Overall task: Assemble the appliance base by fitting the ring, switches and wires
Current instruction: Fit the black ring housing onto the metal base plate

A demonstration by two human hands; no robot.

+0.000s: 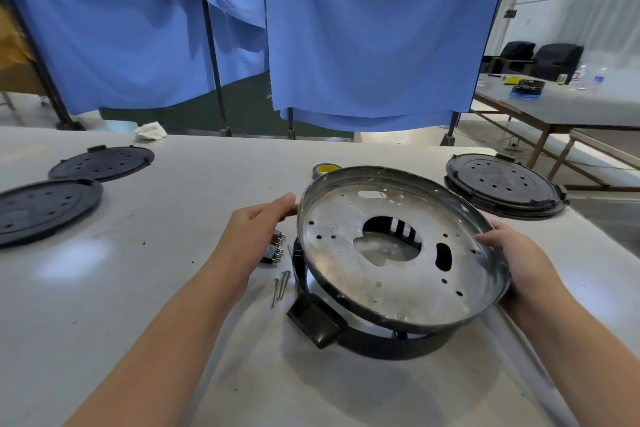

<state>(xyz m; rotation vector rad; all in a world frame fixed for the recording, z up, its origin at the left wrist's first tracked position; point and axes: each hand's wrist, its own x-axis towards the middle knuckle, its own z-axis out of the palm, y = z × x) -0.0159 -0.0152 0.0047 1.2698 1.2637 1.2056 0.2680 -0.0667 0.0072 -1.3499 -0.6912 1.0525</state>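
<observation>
A round silver metal pan (pixel 412 274), with a large centre hole and several small holes, is held tilted above a black plastic ring (pixel 391 347) that lies on the white table. My left hand (pixel 258 229) grips the pan's left rim. My right hand (pixel 516 256) grips its right rim, thumb over the edge. The ring has a black box-shaped tab (pixel 313 321) at its front left. A small switch block with red-brown pins (pixel 274 250) lies beside my left wrist, partly hidden. Long screws (pixel 280 286) lie just in front of it.
Two black perforated discs (pixel 48 204) (pixel 102 163) lie at the far left, another stacked pair (pixel 505 185) at the far right. A tape roll (pixel 325 169) sits behind the pan. Blue curtains hang behind the table's far edge; a crumpled cloth (pixel 150 131) lies there.
</observation>
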